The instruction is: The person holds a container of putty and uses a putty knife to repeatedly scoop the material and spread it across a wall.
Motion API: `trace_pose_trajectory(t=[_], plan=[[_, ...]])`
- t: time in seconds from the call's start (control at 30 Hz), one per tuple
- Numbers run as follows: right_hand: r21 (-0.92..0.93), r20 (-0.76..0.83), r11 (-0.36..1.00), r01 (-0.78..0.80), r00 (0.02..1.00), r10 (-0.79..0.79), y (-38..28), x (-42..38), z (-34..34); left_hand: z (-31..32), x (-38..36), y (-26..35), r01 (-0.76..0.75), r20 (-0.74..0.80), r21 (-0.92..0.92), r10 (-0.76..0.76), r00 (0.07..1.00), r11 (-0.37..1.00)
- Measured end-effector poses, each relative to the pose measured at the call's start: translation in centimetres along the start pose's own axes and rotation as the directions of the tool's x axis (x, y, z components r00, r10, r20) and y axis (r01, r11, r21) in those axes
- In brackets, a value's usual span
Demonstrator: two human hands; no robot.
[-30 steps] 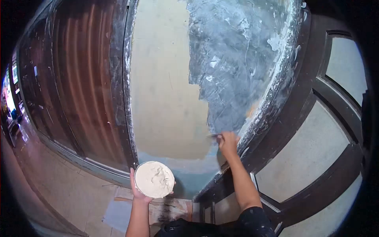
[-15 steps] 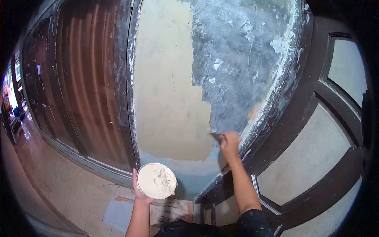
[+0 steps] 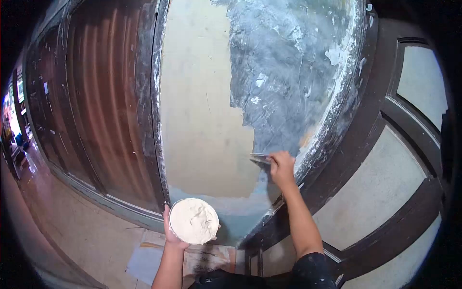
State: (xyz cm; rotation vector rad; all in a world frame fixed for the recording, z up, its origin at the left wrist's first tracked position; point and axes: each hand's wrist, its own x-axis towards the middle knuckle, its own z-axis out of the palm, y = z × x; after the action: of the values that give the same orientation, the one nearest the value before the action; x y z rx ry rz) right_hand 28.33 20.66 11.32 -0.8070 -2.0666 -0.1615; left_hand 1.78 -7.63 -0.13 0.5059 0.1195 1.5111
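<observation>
Wrapped round a putty knife point(image 3: 261, 158), my right hand point(image 3: 282, 166) is at the lower right of the wall panel. The blade lies against the panel, at the border between the smooth beige putty point(image 3: 202, 139) and the bare grey surface point(image 3: 276, 82). My left hand point(image 3: 172, 236) grips a round tub of putty point(image 3: 194, 221) from the side and below. Cream-coloured putty fills the tub, its surface rough and scooped on the right. The left fingers are mostly hidden under the tub.
Dark wooden framing with pale panels point(image 3: 375, 188) stands close on the right. Brown glazed panels point(image 3: 106, 96) line the left side. White paper point(image 3: 144, 262) and stained cardboard point(image 3: 209, 260) lie on the tiled floor point(image 3: 86, 226) below.
My right hand and the putty knife have moved slightly upward along the putty's edge. The tub has shifted a little to the right in my left hand.
</observation>
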Motion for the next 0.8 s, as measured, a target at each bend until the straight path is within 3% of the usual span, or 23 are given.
trace_pose_trajectory(t=[0.07,0.1,0.13,0.17,0.2,0.27,0.3,0.37,0.4,0.47,0.6,0.67,0.73,0.77,0.8], plan=[[0.103,-0.194,0.989,0.104,0.978,-0.083,-3.7,2.1,-3.5,0.1,0.2,-0.4,-0.023,-0.064,-0.139,0.014,0.998,0.99],[0.104,-0.192,0.989,0.103,0.978,-0.082,-4.9,1.9,-4.1,0.5,0.5,-0.5,-0.023,-0.066,-0.139,0.014,0.998,0.99],[0.37,-0.052,0.927,-0.068,0.994,0.094,-6.1,1.4,-4.4,0.9,1.0,-0.6,-0.04,-0.067,-0.123,0.032,0.997,0.992],[0.58,0.128,0.774,-0.255,0.966,0.223,-7.3,0.9,-4.7,1.3,1.4,-0.5,-0.058,-0.066,-0.108,0.051,0.997,0.992],[0.616,0.344,0.675,-0.407,0.909,0.234,-8.3,0.6,-5.3,1.4,1.6,-0.5,-0.028,0.028,-0.16,0.033,0.999,0.987],[0.746,0.531,0.412,-0.523,0.841,0.105,-7.9,-0.9,-2.7,1.4,2.6,-0.7,-0.061,-0.022,-0.052,0.06,0.998,0.997],[0.747,0.529,0.412,-0.522,0.842,0.107,-7.8,-1.5,-1.5,1.5,2.9,-0.8,-0.058,-0.02,-0.051,0.057,0.998,0.997],[0.688,0.721,-0.011,-0.726,0.684,-0.112,-7.5,-2.8,0.8,1.9,3.3,-1.2,0.047,0.094,-0.123,-0.035,0.995,0.991],[0.689,0.72,-0.013,-0.725,0.686,-0.108,-7.0,-3.5,2.1,2.8,3.7,-1.3,0.109,0.283,-0.111,-0.074,0.956,0.988],[0.554,0.809,-0.095,-0.827,0.562,-0.174,-6.0,-4.7,4.2,2.8,3.6,-2.2,0.037,0.012,-0.069,-0.036,0.999,0.997],[0.513,0.857,-0.028,-0.858,0.514,-0.043,-4.8,-6.7,5.4,1.6,3.1,-3.0,0.026,-0.04,-0.041,-0.028,0.999,0.999],[0.541,0.841,0.007,-0.841,0.541,0.01,-3.6,-8.3,5.8,-0.3,2.8,-3.6,-0.005,-0.131,-0.031,0.001,0.991,1.0],[0.551,0.706,0.285,-0.784,0.62,0.341,-3.1,-9.5,5.4,0.0,2.4,-3.4,-0.018,-0.112,-0.055,0.012,0.994,0.998],[0.598,0.598,0.342,-0.725,0.688,0.413,-2.5,-10.6,6.3,0.1,2.1,-3.0,0.007,-0.026,-0.092,-0.009,1.0,0.996],[0.595,0.602,0.343,-0.727,0.686,0.408,-2.7,-10.9,6.2,0.1,1.9,-2.7,0.035,0.06,-0.13,-0.028,0.998,0.991]])
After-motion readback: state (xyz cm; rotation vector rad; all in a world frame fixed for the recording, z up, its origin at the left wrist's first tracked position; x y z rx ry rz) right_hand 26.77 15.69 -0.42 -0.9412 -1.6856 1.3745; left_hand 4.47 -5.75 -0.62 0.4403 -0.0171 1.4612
